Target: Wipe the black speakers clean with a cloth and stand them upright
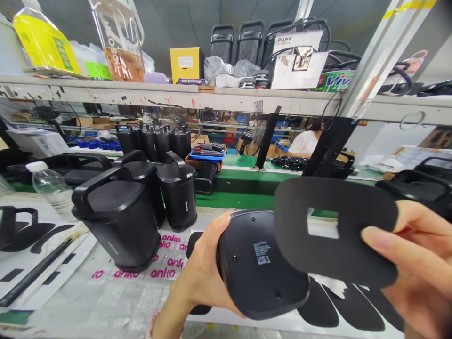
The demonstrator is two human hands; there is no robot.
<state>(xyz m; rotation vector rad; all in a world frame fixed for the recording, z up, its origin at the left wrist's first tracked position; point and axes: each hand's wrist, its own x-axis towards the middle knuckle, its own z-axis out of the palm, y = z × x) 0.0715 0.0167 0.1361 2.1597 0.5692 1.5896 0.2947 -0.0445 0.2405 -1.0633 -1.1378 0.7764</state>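
My left hand (201, 268) grips a black speaker-like device (243, 278), its base turned toward me. Screws and a printed label show on that base. Between the thumb and fingers of my right hand (420, 249) is a black pad (367, 207) with rounded corners and a rectangular hole. The pad's left edge overlaps the upper right of the base in this view; whether the two touch I cannot tell. Below them lies a white backing sheet (278, 325) with more black pads (356, 306) on it.
Black handled devices (116, 226) stand on the left, near a plastic bottle (52, 188) and a brush (42, 268). A shelf (176, 96) crosses above, loaded with boxes and bottles. A metal post (374, 66) rises at the right. Another person (303, 143) sits beyond.
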